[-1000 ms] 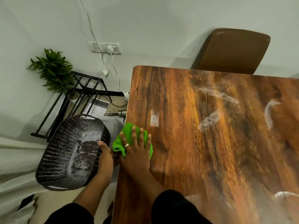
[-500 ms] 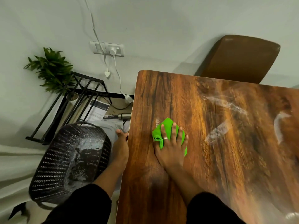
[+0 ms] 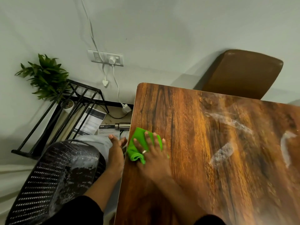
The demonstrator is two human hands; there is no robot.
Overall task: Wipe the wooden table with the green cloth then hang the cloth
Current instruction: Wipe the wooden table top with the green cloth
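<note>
one green cloth under right hand, grip flat, released; left hand loose beside one wooden table.

The right hand covers most of the green cloth, hiding its middle. The wooden table runs off the right and near edges. The dark basket is cut off at the near left. White smears on the tabletop are blurred. Print on the papers is too small to read.
</note>
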